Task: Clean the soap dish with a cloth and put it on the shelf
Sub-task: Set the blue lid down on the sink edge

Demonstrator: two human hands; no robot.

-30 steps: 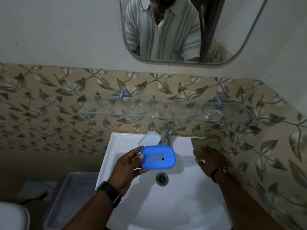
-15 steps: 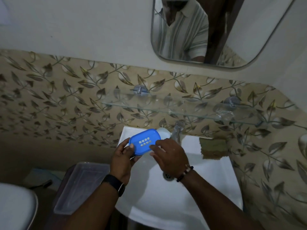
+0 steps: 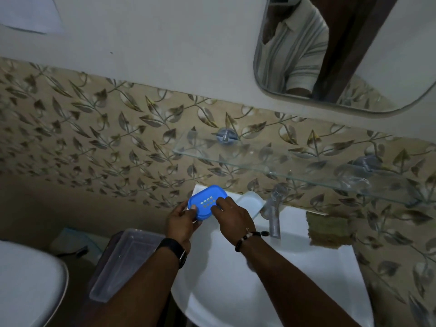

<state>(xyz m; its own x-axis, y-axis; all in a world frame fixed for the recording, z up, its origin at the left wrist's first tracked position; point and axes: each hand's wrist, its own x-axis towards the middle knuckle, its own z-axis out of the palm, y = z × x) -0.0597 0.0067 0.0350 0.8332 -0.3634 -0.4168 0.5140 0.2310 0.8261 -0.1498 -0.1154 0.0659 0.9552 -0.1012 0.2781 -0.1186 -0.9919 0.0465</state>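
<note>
The blue soap dish (image 3: pixel 205 201), with small drain slots in its base, is held over the back left corner of the white sink (image 3: pixel 295 274). My left hand (image 3: pixel 181 223) grips its left end. My right hand (image 3: pixel 232 218) has fingertips pressed on its right side, so both hands hold it. A brownish cloth (image 3: pixel 329 228) lies on the sink's right rim, apart from both hands. The glass shelf (image 3: pixel 271 161) runs along the tiled wall above the tap.
A white soap bar or lid (image 3: pixel 251 202) rests beside the metal tap (image 3: pixel 273 208). A clear plastic box (image 3: pixel 122 260) stands left of the sink, and a white toilet (image 3: pixel 28 284) is at far left. A mirror (image 3: pixel 342 50) hangs above.
My right hand left the cloth on the rim and came across to the soap dish. The dish moved left and back toward the wall; the view swung left.
</note>
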